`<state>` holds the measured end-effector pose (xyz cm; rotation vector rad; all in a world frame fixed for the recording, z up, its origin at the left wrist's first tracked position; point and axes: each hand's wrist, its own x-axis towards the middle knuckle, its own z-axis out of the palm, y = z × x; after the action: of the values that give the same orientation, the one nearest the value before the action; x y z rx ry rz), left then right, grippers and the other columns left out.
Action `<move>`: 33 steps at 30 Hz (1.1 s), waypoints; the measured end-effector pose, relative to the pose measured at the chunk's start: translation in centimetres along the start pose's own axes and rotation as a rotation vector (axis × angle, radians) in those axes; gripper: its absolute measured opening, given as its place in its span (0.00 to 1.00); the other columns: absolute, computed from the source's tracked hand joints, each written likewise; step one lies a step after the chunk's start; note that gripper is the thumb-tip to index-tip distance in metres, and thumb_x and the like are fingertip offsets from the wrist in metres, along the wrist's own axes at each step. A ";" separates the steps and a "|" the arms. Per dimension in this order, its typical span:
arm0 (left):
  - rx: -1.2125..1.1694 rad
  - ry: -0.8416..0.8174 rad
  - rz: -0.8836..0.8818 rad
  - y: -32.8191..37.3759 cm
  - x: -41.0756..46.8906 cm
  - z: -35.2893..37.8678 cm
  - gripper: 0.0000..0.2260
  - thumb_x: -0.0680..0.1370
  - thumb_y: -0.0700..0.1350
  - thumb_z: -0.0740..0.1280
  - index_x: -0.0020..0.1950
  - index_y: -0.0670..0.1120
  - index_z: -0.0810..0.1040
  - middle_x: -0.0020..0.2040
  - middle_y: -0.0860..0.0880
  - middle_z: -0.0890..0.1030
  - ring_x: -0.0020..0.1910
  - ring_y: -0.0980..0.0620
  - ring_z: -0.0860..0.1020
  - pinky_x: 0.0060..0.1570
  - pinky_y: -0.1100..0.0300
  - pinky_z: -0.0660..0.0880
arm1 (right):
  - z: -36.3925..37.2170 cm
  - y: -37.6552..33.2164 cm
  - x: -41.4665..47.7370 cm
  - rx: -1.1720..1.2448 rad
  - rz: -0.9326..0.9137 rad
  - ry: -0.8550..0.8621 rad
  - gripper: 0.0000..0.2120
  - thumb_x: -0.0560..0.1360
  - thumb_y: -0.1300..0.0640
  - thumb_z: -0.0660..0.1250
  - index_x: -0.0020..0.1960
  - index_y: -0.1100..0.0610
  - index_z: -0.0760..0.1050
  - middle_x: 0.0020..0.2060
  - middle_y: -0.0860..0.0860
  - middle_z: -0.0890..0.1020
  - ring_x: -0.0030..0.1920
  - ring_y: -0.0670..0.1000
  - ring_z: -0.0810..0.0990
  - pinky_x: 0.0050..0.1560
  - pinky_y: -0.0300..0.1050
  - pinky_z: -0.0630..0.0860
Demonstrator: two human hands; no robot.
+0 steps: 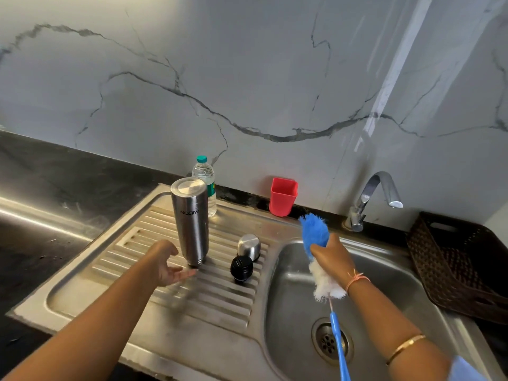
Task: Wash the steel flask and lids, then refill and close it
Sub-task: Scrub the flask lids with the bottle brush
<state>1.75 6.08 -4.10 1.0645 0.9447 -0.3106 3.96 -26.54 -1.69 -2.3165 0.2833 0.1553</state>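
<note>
The steel flask (190,220) stands upside down, mouth down, on the ribbed drainboard (154,270). To its right on the drainboard lie a steel cup lid (249,246) and a black inner stopper (241,268). My left hand (167,264) is open just left of the flask's lower end, a little apart from it. Over the sink basin, my right hand (334,257) grips a bottle brush (316,232) with blue and white bristles around its head. The brush's blue handle hangs down over the drain.
A small plastic water bottle (204,177) stands behind the flask. A red plastic cup (283,196) sits at the wall. The tap (371,196) is at the back of the sink basin (390,273), and no water runs from it. A dark woven basket (453,259) is on the right.
</note>
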 end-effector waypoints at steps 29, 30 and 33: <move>1.308 0.069 0.585 -6.4 2.1 10.4 0.34 0.66 0.52 0.76 0.66 0.52 0.63 0.62 0.45 0.65 0.61 0.44 0.71 0.59 0.56 0.71 | 0.5 -11.4 16.5 -1.467 -0.538 0.107 0.14 0.78 0.54 0.61 0.63 0.52 0.75 0.58 0.52 0.76 0.61 0.57 0.72 0.62 0.54 0.65; 1.308 0.061 0.581 -6.4 2.3 10.4 0.34 0.66 0.53 0.77 0.66 0.52 0.63 0.62 0.46 0.65 0.61 0.44 0.72 0.59 0.56 0.71 | 0.7 -11.4 16.8 -1.482 -0.549 0.090 0.14 0.78 0.53 0.62 0.63 0.52 0.75 0.58 0.51 0.76 0.61 0.57 0.73 0.62 0.54 0.65; 1.347 0.060 0.586 -6.7 2.7 10.3 0.35 0.66 0.54 0.77 0.67 0.52 0.62 0.62 0.46 0.66 0.62 0.45 0.72 0.61 0.56 0.70 | 0.9 -11.5 17.3 -1.487 -0.566 0.073 0.13 0.77 0.52 0.64 0.61 0.51 0.76 0.56 0.51 0.78 0.60 0.57 0.73 0.63 0.55 0.65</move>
<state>4.35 -5.30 -8.69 2.5155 0.3305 -0.4223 23.59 -20.90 2.31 -3.7293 -0.7291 -0.0484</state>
